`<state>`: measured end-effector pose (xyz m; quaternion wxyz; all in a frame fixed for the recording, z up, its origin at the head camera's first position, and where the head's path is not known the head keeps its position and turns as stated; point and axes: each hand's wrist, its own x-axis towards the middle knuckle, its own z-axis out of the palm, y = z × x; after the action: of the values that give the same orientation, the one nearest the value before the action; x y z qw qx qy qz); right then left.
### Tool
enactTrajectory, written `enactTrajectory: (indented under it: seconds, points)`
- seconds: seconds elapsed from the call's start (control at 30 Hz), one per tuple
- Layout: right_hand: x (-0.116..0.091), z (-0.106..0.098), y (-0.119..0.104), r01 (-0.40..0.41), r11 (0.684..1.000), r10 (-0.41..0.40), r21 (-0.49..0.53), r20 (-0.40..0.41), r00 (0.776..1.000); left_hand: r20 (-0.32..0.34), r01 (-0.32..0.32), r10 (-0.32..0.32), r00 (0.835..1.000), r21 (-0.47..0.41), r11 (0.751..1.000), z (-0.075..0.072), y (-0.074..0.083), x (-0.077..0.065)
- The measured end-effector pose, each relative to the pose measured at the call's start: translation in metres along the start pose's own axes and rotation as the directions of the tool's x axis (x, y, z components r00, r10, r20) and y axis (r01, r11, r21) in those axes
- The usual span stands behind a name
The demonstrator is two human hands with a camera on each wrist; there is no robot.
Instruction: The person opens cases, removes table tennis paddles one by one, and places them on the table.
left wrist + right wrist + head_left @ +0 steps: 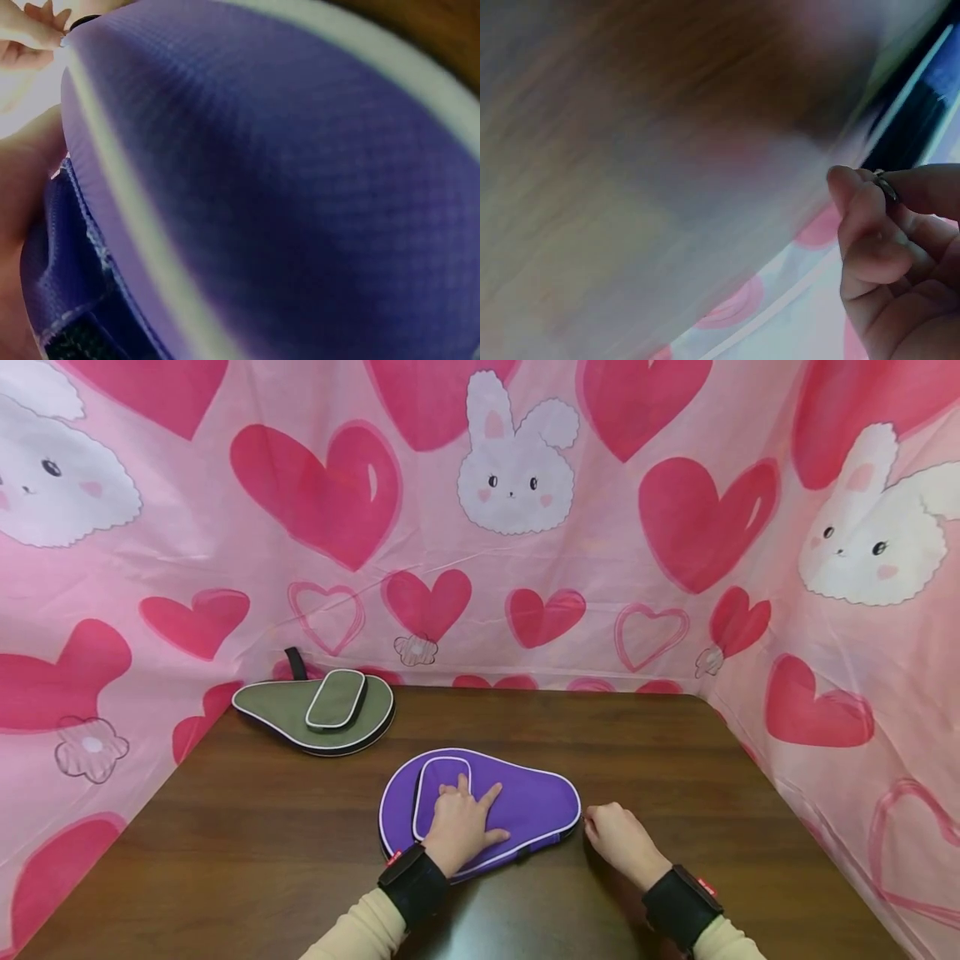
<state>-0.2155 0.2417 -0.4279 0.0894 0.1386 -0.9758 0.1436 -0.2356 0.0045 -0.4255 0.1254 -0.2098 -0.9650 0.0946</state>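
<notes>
A purple table tennis bat case (525, 789) with white piping lies on the table, its narrow end to the right. My left hand (459, 827) rests on it with fingers spread, over the small front pocket (442, 772). At the narrow end, my right hand (621, 843) pinches a small metal zipper pull (887, 187) between thumb and curled fingers. The dark side of the case shows just beyond those fingertips in the right wrist view. Purple fabric (300, 165) fills most of the left wrist view.
A green case (285, 697) of similar shape, with its own pocket and a black strap, lies at the back left of the brown wooden table (637, 743). Pink curtain (450, 552) printed with hearts and rabbits hangs behind and along the sides.
</notes>
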Motion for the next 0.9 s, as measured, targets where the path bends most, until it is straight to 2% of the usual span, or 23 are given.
enactTrajectory:
  seconds: [0.23,0.4,0.6,0.77,0.83,0.9]
  points:
    - [-0.004,0.003,-0.017,0.046,0.999,-0.047,0.02,0.015,0.999,-0.013,0.02,-0.02,1.0,-0.008,1.0,0.002,0.002,0.004]
    - [-0.002,0.004,-0.03,0.094,0.994,-0.096,0.056,0.036,0.995,0.011,0.016,-0.016,1.0,0.014,1.0,0.003,0.0,0.008]
    - [0.005,-0.003,-0.033,0.072,0.995,-0.081,0.072,0.126,0.989,0.033,0.036,-0.035,0.999,-0.023,0.999,0.003,0.0,0.009]
    - [0.023,-0.016,-0.033,0.036,0.995,-0.05,0.09,0.155,0.987,0.048,0.083,-0.077,0.996,-0.121,0.989,-0.001,0.008,0.001]
    - [0.036,-0.019,-0.033,0.074,0.992,-0.086,0.099,0.126,0.988,0.064,0.104,-0.096,0.993,-0.146,0.984,-0.005,0.014,-0.003]
    - [0.052,-0.021,-0.034,0.146,0.984,-0.155,0.101,0.091,0.984,0.069,0.106,-0.098,0.993,-0.137,0.985,-0.008,0.022,-0.007]
